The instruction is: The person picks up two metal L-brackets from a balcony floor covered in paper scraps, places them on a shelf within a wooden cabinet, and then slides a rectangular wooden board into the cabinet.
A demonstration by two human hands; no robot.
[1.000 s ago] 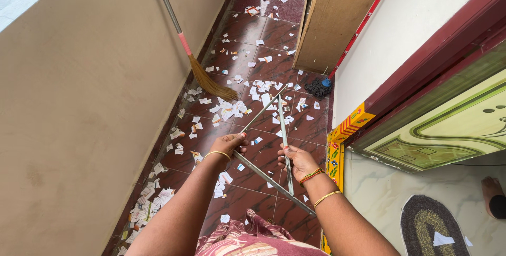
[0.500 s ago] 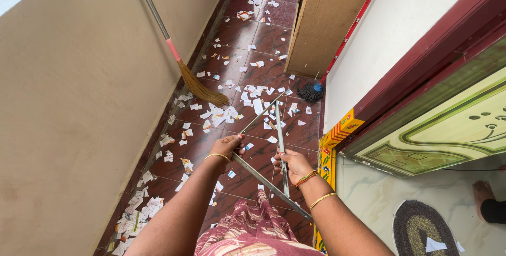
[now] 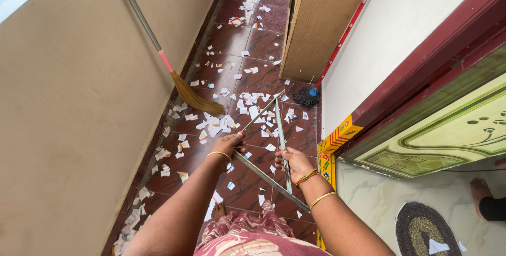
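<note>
My left hand (image 3: 227, 144) and my right hand (image 3: 293, 162) each grip a side of a thin grey metal frame (image 3: 278, 129) shaped like a triangle. Its far tip points down at the dark red tiled floor (image 3: 253, 40). Both wrists wear bangles. Several torn white paper scraps (image 3: 247, 109) lie scattered on the floor under and beyond the frame. A broom (image 3: 182, 85) with a metal handle and straw head leans against the beige wall on the left, bristles resting among the scraps.
A brown board (image 3: 321, 19) leans on the right wall. A small dark object with a blue part (image 3: 307, 97) lies at its foot. A door threshold and patterned door (image 3: 437, 135) are at right, with another person's foot (image 3: 482, 193) near a round mat (image 3: 421, 229).
The view has tilted so the floor and broom appear farther up the corridor. My hands keep hold of the metal frame, which stays angled at the scrap pile.
</note>
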